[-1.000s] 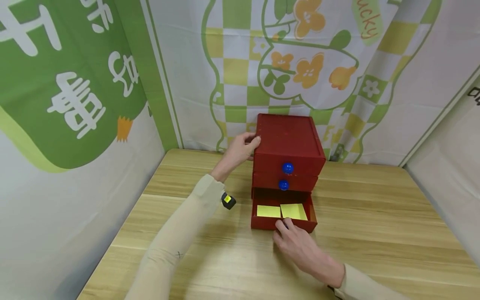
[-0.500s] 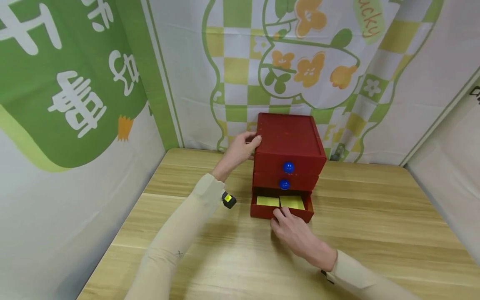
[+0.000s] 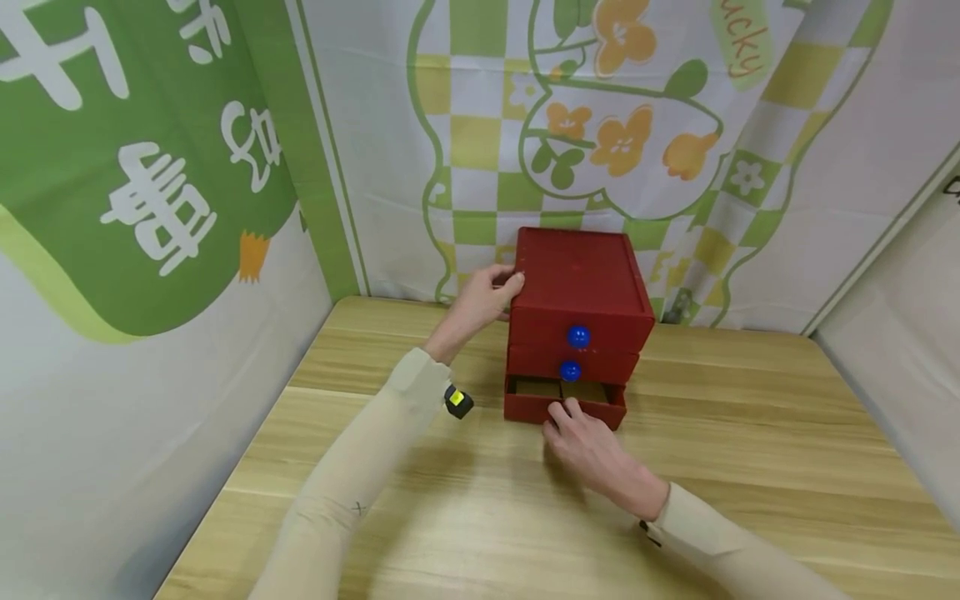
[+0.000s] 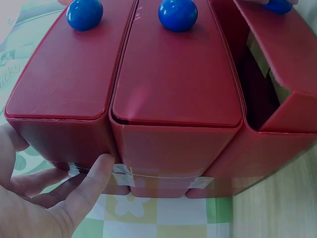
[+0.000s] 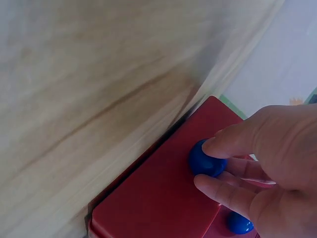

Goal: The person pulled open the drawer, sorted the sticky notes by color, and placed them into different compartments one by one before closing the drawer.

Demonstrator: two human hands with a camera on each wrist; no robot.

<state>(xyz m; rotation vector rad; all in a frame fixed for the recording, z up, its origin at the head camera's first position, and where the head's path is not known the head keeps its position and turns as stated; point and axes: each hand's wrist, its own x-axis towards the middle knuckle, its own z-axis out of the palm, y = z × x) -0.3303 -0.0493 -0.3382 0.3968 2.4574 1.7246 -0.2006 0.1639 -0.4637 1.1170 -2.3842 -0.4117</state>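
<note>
A red drawer cabinet (image 3: 577, 271) with blue round knobs stands on the table, its bottom drawer (image 3: 528, 408) partly out. My left hand (image 3: 476, 302) rests against the cabinet's left side near the top edge. In the left wrist view, its outstretched finger (image 4: 94, 181) touches the side wall. At the bottom drawer's front, my right hand (image 3: 592, 454) pinches the blue knob (image 5: 205, 159) between thumb and fingers. Two note pads (image 3: 538, 388) lie side by side in that drawer, now in shadow. The upper knob (image 3: 578, 337) and middle knob (image 3: 570, 371) are on closed drawers.
The wooden table (image 3: 735, 433) reaches to a patterned cloth wall (image 3: 472, 142) close behind the cabinet. A green and white cloth (image 3: 187, 375) hangs along the left side. Clear tape (image 4: 163, 174) runs across the cabinet's side.
My right hand has pushed the bottom drawer inward, away from me, and less of the note pads shows. The left hand has stayed at the cabinet's side.
</note>
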